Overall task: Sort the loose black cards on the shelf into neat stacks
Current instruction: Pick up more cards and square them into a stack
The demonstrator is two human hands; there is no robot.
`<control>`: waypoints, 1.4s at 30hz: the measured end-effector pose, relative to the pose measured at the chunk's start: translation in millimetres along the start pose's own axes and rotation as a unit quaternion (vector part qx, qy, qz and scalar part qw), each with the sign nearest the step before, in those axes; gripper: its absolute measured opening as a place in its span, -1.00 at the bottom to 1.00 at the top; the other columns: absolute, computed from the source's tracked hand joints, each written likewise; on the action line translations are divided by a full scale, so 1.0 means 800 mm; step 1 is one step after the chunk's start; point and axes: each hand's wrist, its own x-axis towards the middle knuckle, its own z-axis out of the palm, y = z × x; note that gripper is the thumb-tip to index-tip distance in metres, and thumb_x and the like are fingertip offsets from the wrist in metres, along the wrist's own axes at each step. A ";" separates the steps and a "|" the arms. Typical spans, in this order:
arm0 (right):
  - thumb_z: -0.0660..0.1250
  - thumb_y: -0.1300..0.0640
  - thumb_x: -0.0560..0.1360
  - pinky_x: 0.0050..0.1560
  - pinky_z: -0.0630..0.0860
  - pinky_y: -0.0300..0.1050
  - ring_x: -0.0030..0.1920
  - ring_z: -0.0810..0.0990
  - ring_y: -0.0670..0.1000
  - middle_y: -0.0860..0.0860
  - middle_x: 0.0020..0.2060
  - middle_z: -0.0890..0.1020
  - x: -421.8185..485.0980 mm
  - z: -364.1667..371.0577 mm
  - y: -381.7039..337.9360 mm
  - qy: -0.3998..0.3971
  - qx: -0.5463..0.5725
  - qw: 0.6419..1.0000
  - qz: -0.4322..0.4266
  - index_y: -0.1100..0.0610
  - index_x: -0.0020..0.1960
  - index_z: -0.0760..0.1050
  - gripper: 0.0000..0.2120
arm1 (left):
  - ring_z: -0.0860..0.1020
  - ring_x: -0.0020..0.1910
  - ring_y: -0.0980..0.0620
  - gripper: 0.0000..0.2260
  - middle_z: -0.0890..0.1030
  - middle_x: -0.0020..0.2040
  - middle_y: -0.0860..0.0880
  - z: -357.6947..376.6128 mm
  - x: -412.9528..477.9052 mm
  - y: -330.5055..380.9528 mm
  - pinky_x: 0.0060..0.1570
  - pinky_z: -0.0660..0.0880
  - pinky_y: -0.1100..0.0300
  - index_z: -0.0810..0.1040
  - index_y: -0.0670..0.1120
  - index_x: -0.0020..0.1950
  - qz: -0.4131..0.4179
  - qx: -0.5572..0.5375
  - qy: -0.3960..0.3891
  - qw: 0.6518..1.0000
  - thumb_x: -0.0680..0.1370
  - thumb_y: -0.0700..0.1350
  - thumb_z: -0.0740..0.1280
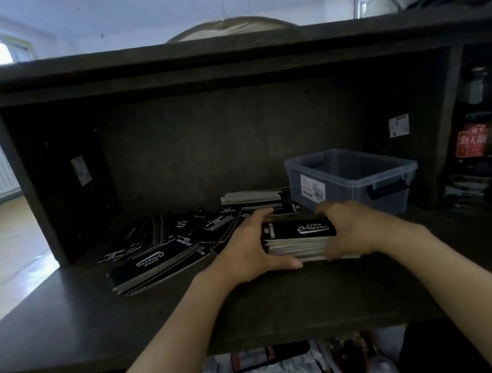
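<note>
A thick stack of black cards [300, 235] with white lettering on top stands on the dark shelf [105, 315]. My left hand [246, 248] grips its left side, thumb along the front edge. My right hand [352, 229] grips its right side. To the left lies a slanted, fanned pile of black cards [155, 264], and more loose cards [209, 226] are scattered behind it. Another flat stack [252, 198] lies further back, showing pale edges.
A clear plastic bin [352, 179] stands at the back right of the compartment. The compartment's side walls [30, 181] and top board close it in. Bottles and clutter fill the neighbouring compartment [480, 139] on the right. More items sit below the shelf.
</note>
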 end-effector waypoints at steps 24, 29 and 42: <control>0.36 -0.31 0.35 0.39 0.30 0.02 0.39 0.33 0.03 0.00 0.40 0.37 0.110 0.090 -0.203 0.084 0.049 0.965 -0.245 0.06 0.44 0.25 -0.20 | 0.48 0.24 0.05 -0.46 0.49 0.30 0.02 -0.126 -0.130 -0.153 0.22 0.43 0.17 0.46 0.05 0.32 -0.148 0.157 0.202 0.955 0.39 0.19 0.43; 0.41 -0.28 0.32 0.26 0.42 -0.04 0.23 0.43 -0.05 -0.10 0.17 0.44 0.110 0.093 -0.198 0.114 0.154 0.948 -0.252 -0.04 0.31 0.37 -0.35 | 0.46 0.14 0.20 -0.39 0.56 0.25 0.08 -0.128 -0.143 -0.151 0.13 0.32 0.37 0.49 0.04 0.29 -0.150 0.094 0.209 0.962 0.29 0.15 0.53; 0.29 -0.33 0.39 0.37 0.28 0.01 0.33 0.34 -0.04 -0.16 0.31 0.42 0.105 0.094 -0.186 0.018 0.059 0.941 -0.333 -0.13 0.37 0.34 -0.39 | 0.48 0.03 0.42 -0.54 0.58 0.09 0.22 -0.141 -0.155 -0.149 -0.02 0.28 0.70 0.53 0.09 0.21 -0.101 0.046 0.146 0.983 0.34 0.06 0.53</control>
